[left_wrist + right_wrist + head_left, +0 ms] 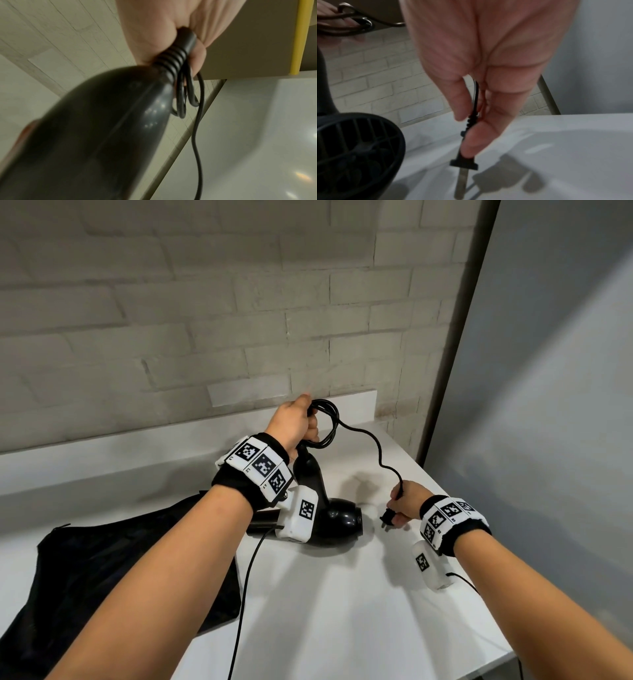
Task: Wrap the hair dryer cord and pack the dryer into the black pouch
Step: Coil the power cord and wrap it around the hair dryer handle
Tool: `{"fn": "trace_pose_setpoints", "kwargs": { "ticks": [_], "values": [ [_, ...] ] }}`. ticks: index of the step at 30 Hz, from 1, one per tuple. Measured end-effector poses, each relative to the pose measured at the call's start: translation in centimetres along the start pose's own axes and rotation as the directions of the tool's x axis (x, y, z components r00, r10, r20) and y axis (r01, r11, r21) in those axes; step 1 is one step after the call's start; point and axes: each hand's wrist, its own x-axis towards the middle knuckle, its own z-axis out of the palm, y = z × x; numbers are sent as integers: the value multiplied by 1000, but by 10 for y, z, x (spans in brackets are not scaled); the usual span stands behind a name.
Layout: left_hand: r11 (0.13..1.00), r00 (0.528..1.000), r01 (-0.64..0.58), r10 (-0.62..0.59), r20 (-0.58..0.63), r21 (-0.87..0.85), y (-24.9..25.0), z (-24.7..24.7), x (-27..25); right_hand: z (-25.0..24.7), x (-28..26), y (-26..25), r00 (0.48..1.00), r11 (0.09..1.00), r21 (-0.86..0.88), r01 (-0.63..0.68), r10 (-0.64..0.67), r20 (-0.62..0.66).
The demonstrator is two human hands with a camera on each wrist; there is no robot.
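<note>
The black hair dryer (pixel 337 517) rests head-down on the white counter, handle tilted up. My left hand (pixel 297 422) grips the coiled cord loops (pixel 330 419) at the handle's end; the ribbed strain relief (pixel 173 59) shows between its fingers. From the coil the cord (pixel 378 453) runs down to my right hand (pixel 406 503), which pinches the plug (pixel 464 161), prongs pointing down just above the counter. The dryer's rear grille (pixel 356 148) sits left of the plug. The black pouch (pixel 102 570) lies flat at the left, partly hidden by my left forearm.
A white counter (pixel 342 594) runs from a pale brick wall (pixel 205 320) at the back to a grey wall (pixel 548 371) on the right. Its front edge shows at bottom right. A thin sensor cable (pixel 246 594) hangs from my left wrist.
</note>
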Motion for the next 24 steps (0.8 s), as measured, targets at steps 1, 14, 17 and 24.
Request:
{"fn": "trace_pose_setpoints", "kwargs": {
  "ticks": [1,14,17,24],
  "values": [
    [1000,1000,5,-5,-4,0,0,0,0,1,1,1,1000,1000,-18,22,-22,-3],
    [998,1000,-19,18,18,57,-1,4,0,-22,-32,-81,815,531,619,579,-341,-469],
    [999,1000,-19,19,15,41,-1,5,1,-20,-49,-103,758,411,639,650,-412,-506],
    [999,999,-28,27,17,45,-3,6,2,3,-51,-121,619,556,310,771,-540,-571]
  ]
}}
